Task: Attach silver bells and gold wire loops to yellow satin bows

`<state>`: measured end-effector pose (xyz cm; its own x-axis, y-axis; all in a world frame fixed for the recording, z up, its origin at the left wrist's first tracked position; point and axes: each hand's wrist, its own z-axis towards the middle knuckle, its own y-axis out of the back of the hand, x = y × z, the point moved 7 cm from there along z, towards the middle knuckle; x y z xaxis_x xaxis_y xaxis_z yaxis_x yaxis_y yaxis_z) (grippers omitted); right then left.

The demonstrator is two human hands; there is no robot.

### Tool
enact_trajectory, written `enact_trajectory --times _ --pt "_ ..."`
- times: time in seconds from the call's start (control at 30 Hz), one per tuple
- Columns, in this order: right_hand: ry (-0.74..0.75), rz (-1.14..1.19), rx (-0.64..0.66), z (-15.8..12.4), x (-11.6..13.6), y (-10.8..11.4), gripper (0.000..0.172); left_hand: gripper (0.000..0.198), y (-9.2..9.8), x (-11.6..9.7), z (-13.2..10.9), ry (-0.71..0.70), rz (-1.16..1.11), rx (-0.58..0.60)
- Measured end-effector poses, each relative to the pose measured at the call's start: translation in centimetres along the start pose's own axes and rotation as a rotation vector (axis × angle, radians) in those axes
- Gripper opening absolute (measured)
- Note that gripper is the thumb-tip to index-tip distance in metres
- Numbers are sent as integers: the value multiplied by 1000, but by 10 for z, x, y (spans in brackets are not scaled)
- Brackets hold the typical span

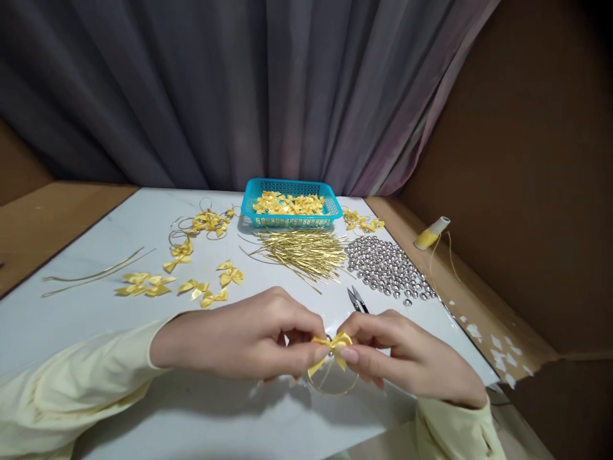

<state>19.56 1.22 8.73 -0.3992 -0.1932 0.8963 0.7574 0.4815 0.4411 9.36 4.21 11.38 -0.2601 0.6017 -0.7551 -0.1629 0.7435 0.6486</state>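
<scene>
Between my two hands, just above the white table, is a yellow ribbon bow [341, 343] with a small silvery bead near its middle. A thin gold cord loop [352, 388] hangs below the bow. My left hand [258, 335] pinches the bow's left side with thumb and forefinger. From the right, my right hand [400, 351] pinches the other side, its thumb beside the bead. Fingers hide part of the bow. Just beyond my right hand lie thread snips [357, 300], their handles partly covered by it.
A blue basket [292, 222] of yellow bows stands at the back. Before it lie gold cords [301, 252] and silver bells or beads [383, 265]. Loose bows [143, 285] and looped bows [211, 222] are on the left. A yellow thread spool [431, 234] sits right, near paper scraps [502, 351].
</scene>
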Motion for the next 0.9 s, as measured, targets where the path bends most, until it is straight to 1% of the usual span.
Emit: enact_trajectory --times 0.2,0.37,0.43,0.5,0.6,0.73,0.8,0.9 --pt "3 87 68 3 -1 -4 22 24 -1 4 1 55 -87 29" --pt "12 139 118 5 -2 -7 21 21 -1 6 2 48 -114 28" --pt "27 171 136 5 -2 -7 20 22 -2 7 3 75 -133 30" --pt "35 196 133 5 -2 -7 19 26 -2 10 3 132 -152 29" --pt "32 233 114 5 -4 -6 19 31 -5 14 4 231 -226 70" --pt "8 259 110 6 -7 -7 19 27 -9 17 4 317 -316 161" --pt "2 267 106 5 -8 -7 19 25 -9 19 4 343 -330 196" --pt "-7 292 88 5 -9 -7 20 26 -10 19 5 328 -356 217"
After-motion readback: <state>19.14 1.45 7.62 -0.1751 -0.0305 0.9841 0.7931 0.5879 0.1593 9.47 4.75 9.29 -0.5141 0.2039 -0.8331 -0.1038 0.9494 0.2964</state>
